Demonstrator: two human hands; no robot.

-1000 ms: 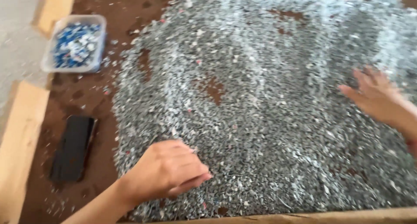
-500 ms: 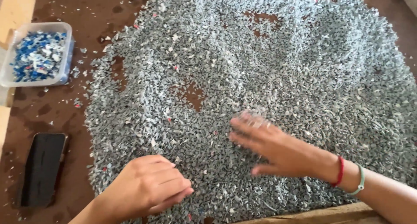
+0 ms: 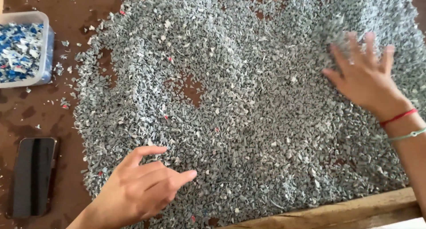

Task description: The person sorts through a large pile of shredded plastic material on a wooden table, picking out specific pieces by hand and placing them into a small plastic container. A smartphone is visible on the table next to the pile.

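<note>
A wide layer of small grey plastic flakes (image 3: 248,100) covers most of a brown table, with a few red and white bits mixed in. My left hand (image 3: 142,189) rests flat on the flakes at the near edge, fingers stretched toward the right and holding nothing. My right hand (image 3: 364,76) lies spread on the flakes at the right, fingers apart and blurred by motion. Its wrist carries a red band and a pale green band (image 3: 406,124).
A clear plastic tub (image 3: 44,56) with blue and white flakes stands at the far left. A black phone (image 3: 33,175) lies at the near left on the brown table (image 3: 26,113). A wooden edge strip (image 3: 346,211) borders the near side.
My right hand has swept from the near middle of the pile out to the right side. My left hand has uncurled, its fingers now stretched out.
</note>
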